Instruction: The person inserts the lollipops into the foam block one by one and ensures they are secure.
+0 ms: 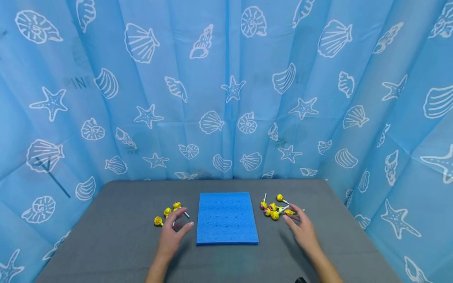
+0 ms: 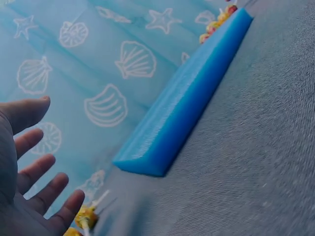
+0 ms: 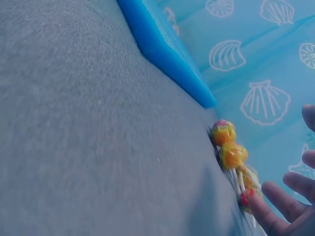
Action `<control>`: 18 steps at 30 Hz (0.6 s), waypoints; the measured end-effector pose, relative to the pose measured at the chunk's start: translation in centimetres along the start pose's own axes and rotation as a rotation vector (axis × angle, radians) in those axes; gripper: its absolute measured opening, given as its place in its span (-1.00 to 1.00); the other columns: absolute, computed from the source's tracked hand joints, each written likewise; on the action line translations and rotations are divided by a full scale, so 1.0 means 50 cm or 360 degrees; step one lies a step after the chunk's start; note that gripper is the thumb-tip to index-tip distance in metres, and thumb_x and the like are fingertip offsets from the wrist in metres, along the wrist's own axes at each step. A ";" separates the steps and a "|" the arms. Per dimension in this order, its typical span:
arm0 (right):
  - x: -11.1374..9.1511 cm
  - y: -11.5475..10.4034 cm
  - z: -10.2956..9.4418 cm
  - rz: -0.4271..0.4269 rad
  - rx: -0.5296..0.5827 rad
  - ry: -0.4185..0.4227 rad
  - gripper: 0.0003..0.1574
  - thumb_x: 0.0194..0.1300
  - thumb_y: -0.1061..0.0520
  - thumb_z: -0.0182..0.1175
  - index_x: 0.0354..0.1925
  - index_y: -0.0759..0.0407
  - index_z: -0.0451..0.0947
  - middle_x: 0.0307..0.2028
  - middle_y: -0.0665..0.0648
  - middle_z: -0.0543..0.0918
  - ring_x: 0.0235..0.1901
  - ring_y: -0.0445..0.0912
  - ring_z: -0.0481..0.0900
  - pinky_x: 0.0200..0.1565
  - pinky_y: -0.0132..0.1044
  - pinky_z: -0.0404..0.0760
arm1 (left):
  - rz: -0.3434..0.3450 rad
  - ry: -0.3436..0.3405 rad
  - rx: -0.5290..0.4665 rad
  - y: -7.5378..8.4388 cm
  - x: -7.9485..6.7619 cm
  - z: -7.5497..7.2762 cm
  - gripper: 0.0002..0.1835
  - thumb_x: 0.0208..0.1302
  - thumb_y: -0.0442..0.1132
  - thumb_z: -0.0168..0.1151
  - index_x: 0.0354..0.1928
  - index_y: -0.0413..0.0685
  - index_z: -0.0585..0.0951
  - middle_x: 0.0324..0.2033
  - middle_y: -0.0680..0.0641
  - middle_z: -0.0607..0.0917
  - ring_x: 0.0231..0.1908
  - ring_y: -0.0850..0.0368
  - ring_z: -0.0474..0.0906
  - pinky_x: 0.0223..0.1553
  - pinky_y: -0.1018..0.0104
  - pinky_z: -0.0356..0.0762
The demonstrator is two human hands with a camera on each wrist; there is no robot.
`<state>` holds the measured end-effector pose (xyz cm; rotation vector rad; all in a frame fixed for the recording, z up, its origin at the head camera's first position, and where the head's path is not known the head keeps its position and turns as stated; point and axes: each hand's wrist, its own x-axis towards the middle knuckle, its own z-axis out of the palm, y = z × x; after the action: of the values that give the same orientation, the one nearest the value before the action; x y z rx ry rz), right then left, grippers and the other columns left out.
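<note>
A blue foam block (image 1: 227, 232) with rows of small holes lies flat on the grey table. Left of it my left hand (image 1: 172, 237) hovers, fingers spread and nothing in its grasp, beside several yellow-wrapped lollipops (image 1: 167, 212). My right hand (image 1: 301, 232) is held over the table on the other side, fingers apart and empty. Its fingertips overlap the near sticks of a second group of lollipops (image 1: 274, 215). In the right wrist view, yellow and red wrapped heads (image 3: 233, 155) lie close to the fingers (image 3: 266, 216). The left palm (image 2: 19, 206) faces the block's side.
The table (image 1: 124, 236) carries a grey cloth and ends at a rounded back edge. Behind and around it hangs a blue curtain (image 1: 226, 118) printed with white shells and starfish. A small black object (image 1: 300, 280) shows at the bottom edge, near the right forearm.
</note>
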<state>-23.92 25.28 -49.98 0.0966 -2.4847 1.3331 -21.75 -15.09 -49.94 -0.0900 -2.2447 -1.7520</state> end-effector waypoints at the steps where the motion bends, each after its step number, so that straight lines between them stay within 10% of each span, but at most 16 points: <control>1: 0.002 -0.001 0.003 0.0009 0.0008 -0.0002 -0.37 0.38 0.12 0.20 0.31 0.34 0.31 0.19 0.40 0.47 0.05 0.21 0.56 -0.13 -0.30 0.59 | -0.0022 -0.0001 -0.0009 -0.003 -0.001 0.004 -0.51 0.24 -0.28 0.35 0.21 -0.15 0.50 0.18 -0.20 0.50 0.21 -0.21 0.38 0.14 -0.15 0.41; 18: 0.039 0.001 0.060 0.0059 -0.0028 -0.0081 -0.44 0.34 0.15 0.24 0.24 0.32 0.41 0.19 0.35 0.48 0.02 0.17 0.59 0.01 0.07 0.54 | -0.0300 -0.0099 -0.0096 -0.034 0.011 0.043 -0.52 0.26 -0.23 0.33 0.20 -0.19 0.51 0.17 -0.25 0.52 0.14 -0.22 0.47 0.10 -0.14 0.44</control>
<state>-26.51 23.02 -51.00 0.0813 -2.5516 1.3396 -23.05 -13.52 -51.84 0.0575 -2.3106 -1.9383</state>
